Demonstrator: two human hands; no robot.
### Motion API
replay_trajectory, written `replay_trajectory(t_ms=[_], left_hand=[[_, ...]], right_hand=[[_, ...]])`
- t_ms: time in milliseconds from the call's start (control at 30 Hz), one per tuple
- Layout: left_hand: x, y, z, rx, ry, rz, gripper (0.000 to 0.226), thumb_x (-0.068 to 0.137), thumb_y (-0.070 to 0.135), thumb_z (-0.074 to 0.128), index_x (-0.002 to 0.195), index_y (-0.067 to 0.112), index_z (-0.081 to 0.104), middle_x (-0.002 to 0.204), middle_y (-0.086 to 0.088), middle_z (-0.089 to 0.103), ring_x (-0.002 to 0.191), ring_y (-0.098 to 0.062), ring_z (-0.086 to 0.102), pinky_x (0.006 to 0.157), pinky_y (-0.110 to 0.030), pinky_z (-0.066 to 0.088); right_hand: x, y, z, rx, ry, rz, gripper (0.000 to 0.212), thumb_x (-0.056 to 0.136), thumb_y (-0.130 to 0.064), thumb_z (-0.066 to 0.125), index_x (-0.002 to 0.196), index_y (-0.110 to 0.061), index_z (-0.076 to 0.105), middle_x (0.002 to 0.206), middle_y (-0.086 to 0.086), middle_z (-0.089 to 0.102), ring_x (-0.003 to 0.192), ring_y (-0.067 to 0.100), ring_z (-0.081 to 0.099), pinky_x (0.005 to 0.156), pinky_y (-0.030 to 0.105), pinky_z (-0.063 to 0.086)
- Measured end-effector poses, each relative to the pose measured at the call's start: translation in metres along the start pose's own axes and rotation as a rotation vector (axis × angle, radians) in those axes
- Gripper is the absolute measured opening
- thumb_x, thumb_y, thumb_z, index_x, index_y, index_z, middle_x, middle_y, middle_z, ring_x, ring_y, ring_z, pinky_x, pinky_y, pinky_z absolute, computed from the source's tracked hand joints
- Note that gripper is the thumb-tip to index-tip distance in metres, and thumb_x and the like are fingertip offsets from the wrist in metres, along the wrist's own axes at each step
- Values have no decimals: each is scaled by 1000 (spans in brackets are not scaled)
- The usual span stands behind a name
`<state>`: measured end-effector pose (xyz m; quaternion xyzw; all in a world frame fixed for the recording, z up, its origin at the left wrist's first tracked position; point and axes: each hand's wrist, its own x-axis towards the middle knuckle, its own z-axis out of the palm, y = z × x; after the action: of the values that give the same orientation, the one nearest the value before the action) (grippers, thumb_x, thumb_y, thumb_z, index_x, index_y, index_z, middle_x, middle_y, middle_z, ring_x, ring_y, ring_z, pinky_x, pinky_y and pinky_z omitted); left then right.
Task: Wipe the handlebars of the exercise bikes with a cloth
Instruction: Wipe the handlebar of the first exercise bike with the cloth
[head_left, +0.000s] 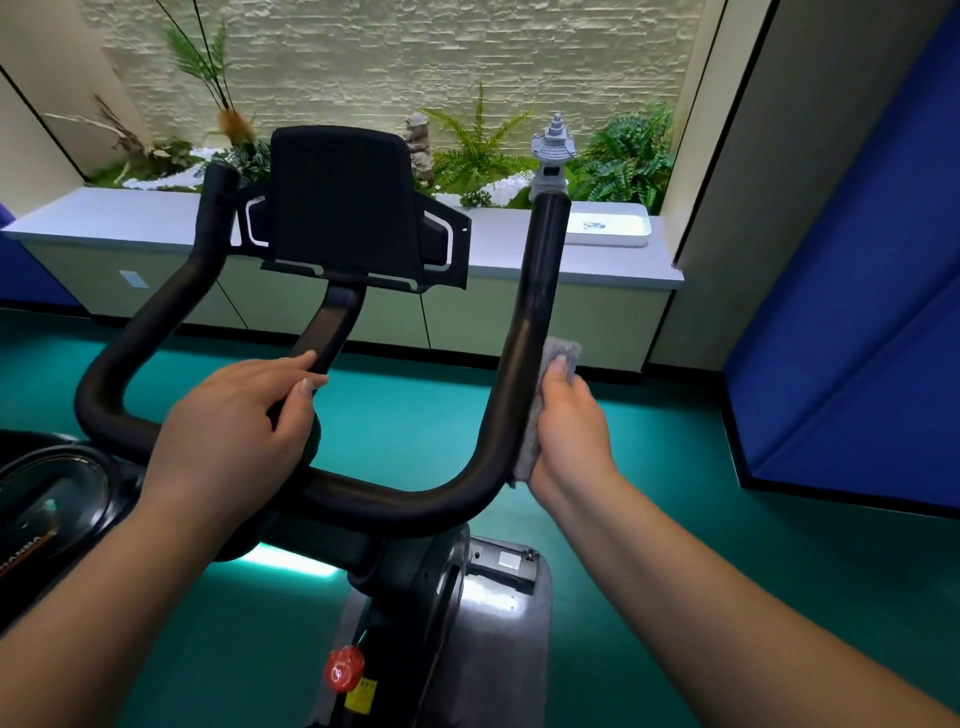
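From the head camera, you stand close to the bike, looking down at the black handlebar (363, 499), a big U shape with its bottom near you. Your right hand (566, 431) holds the grey cloth (540, 405) flat against the outer side of the right arm of the bar, thumb on top of the cloth, fingers likely curled round behind. That grip probably lets you slide the cloth along the tube. Your left hand (234, 431) rests over the middle of the bar with loose fingers, most likely to keep the bike steady. The right arm of the bar runs long from the near bend up and away, its tip pointing at the far window ledge (509, 234). The cloth lies along that same line.
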<state>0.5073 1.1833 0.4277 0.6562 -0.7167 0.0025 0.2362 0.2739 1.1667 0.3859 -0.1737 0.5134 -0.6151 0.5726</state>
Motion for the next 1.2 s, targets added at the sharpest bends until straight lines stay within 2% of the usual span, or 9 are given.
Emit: replay_trajectory(t_ms=[100,233,333,433,567,633,833,1033,1200], left_hand=[[0,0,0,8,-1,-11,26,93,25,48,107,26,71,124,16,61,114,-10,53,87,-31,42],[0,0,0,-13,0,-28,26,92,24,49,106,27,71,124,16,61,114,-10,54,87,-33,43],[0,0,-1,-2,-1,-28,26,92,24,49,105,27,71,124,17,61,113,-10,54,84,-31,43],[-1,1,0,-14,-4,-31,25,91,23,50,104,26,71,124,17,61,113,-11,54,84,-30,43],[-1,1,0,-7,-15,-32,24,92,26,51,102,27,72,124,17,61,114,-13,54,81,-31,45],[-2,0,1,2,-16,-20,23,92,28,51,100,27,73,124,16,61,114,-14,54,80,-31,45],[-1,-2,1,16,-36,11,23,91,31,51,98,29,73,126,15,61,114,-15,54,80,-32,47],[-3,-5,3,-15,-27,22,20,88,27,56,96,25,74,125,9,62,112,-19,56,83,-33,47],[-2,-7,3,-33,-21,41,19,88,28,57,94,25,74,123,9,64,111,-18,57,79,-32,49]], right_hand=[[0,0,2,-18,32,-36,28,101,-37,40,104,-14,55,99,11,63,91,24,63,89,49,54],[-29,30,-12,-7,-6,-23,24,99,-38,44,99,-17,57,92,4,68,82,13,68,72,31,57],[-27,22,-13,-71,10,-84,20,99,-34,47,95,-15,55,87,6,65,81,18,65,80,40,57],[-15,-9,-4,-204,26,-280,9,95,-27,56,92,-19,55,84,1,61,79,15,58,83,43,52],[-25,-17,-2,-598,-27,-578,17,82,-20,72,84,-35,63,96,-2,56,75,-5,54,71,6,40],[-35,-11,-9,-745,-46,-688,26,79,-17,75,91,-37,66,97,-4,51,85,-8,52,74,0,36],[-26,-40,-5,-1148,-180,-788,27,77,-24,77,104,-22,74,89,-8,45,85,-5,47,74,0,32],[-23,-57,8,-1491,-331,-766,37,83,-45,65,113,-25,70,97,-7,45,95,14,47,81,21,36],[-22,-59,10,-1570,-299,-884,28,88,-28,66,115,-21,70,95,-9,47,93,12,47,74,13,30]])
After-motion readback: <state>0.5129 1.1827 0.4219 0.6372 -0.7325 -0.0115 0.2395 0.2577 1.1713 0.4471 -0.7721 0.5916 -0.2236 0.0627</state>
